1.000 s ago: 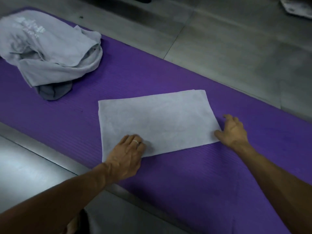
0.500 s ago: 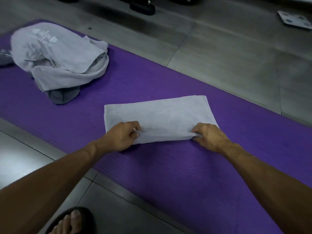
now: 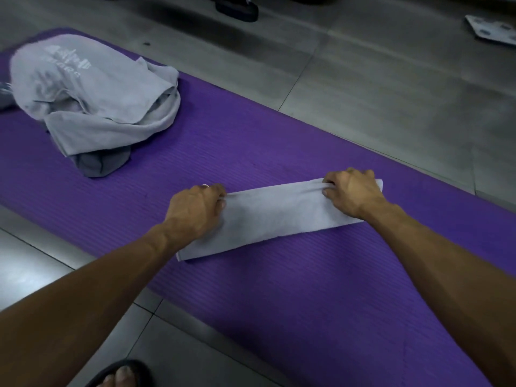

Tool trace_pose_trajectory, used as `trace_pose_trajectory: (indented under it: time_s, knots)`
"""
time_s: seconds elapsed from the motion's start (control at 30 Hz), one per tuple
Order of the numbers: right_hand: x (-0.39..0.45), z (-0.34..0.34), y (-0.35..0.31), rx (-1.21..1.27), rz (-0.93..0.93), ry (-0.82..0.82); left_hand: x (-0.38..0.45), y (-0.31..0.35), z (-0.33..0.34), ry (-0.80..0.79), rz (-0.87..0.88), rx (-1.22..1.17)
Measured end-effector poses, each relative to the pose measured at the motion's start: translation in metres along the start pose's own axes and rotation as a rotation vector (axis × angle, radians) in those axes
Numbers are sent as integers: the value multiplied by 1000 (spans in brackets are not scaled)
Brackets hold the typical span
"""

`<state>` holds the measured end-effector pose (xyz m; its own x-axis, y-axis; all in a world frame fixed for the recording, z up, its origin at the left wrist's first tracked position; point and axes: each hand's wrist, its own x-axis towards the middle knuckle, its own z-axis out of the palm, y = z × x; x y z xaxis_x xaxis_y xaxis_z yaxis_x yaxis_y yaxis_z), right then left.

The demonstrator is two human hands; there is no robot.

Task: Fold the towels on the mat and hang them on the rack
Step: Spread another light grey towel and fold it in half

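Note:
A light grey towel (image 3: 275, 216) lies folded into a narrow strip in the middle of the purple mat (image 3: 307, 297). My left hand (image 3: 195, 212) pinches the folded-over edge at the strip's left end. My right hand (image 3: 351, 192) pinches the same edge at the right end. Both hands sit at the far long side of the strip. A heap of unfolded grey towels (image 3: 92, 99) lies on the mat at the far left, with a darker grey cloth (image 3: 103, 163) under it. No rack is in view.
Grey floor tiles (image 3: 377, 88) surround the mat. A dark sandal (image 3: 237, 8) lies at the far edge, a white flat scale (image 3: 491, 30) at the top right. My foot in a sandal (image 3: 122, 375) stands at the bottom, beside the mat's near edge.
Both hands took the towel's near edge and carried it over to the far edge, folding the wide rectangle into a narrow strip. The view shifted slightly.

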<state>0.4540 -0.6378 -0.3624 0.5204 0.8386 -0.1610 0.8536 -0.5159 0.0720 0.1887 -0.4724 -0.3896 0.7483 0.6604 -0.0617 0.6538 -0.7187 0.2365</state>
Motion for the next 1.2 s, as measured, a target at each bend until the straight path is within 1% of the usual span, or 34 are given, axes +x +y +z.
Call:
trace_pose_trajectory:
  time_s: [0.07, 0.2, 0.27, 0.37, 0.4, 0.43, 0.47, 0.5, 0.53, 0.57, 0.6, 0.67, 0.7, 0.73, 0.77, 0.8, 0.83, 0.9, 0.97, 1.0, 1.07, 1.1, 1.13, 1.2]
  knots:
    - [11, 3, -3, -26, 36, 27, 8, -1, 3, 23, -10, 42]
    - [30, 16, -7, -14, 102, -46, 24, -4, 13, 4, -6, 131]
    - [37, 24, -7, -16, 108, -43, 30, -6, 18, -18, 2, 183]
    - [42, 30, -8, -42, 125, -49, 31, -9, 24, -55, 16, 339]
    - [43, 32, -9, -44, 141, -55, 32, -11, 26, -36, 27, 380]
    - [43, 34, -10, -50, 161, -65, 31, -11, 28, 9, 63, 400]
    - [42, 36, -11, -62, 179, -75, 30, -9, 30, 77, 134, 386]
    - [42, 37, -13, -81, 194, -82, 28, -7, 34, 140, 226, 329]
    - [42, 36, -15, -100, 205, -74, 25, -4, 39, 162, 318, 247]
    - [42, 36, -20, -112, 200, -26, 22, 0, 46, 125, 384, 191]
    - [41, 38, -27, -95, 165, 60, 19, 3, 53, 30, 401, 177]
    - [33, 47, -55, 75, 5, 276, 16, 5, 63, -81, 366, 199]
    - [24, 54, -74, 194, -95, 310, 17, 2, 67, -98, 351, 205]
    - [14, 62, -92, 284, -179, 267, 17, 0, 70, -102, 351, 216]
    - [5, 72, -105, 317, -239, 187, 18, -2, 71, -94, 360, 231]
    - [-2, 79, -111, 291, -278, 109, 18, -4, 71, -98, 362, 241]
    - [-7, 84, -104, 227, -296, 55, 19, -5, 73, -98, 368, 234]
    - [-5, 87, -61, 84, -282, -14, 19, -6, 74, -91, 378, 214]
    - [-3, 88, -6, 4, -174, -48, 19, -6, 74, -91, 380, 191]
    - [-3, 88, 22, -12, -73, -61, 20, -7, 74, -92, 382, 188]
    - [-3, 82, 58, -52, 128, -158, 20, -7, 75, -87, 384, 195]
    - [-1, 77, 60, -83, 173, -173, 20, -7, 76, -87, 384, 200]
    - [0, 73, 52, -111, 160, -130, 19, -7, 76, -95, 382, 206]
    - [-1, 67, 17, -37, 40, -24, 20, -7, 76, -92, 389, 208]
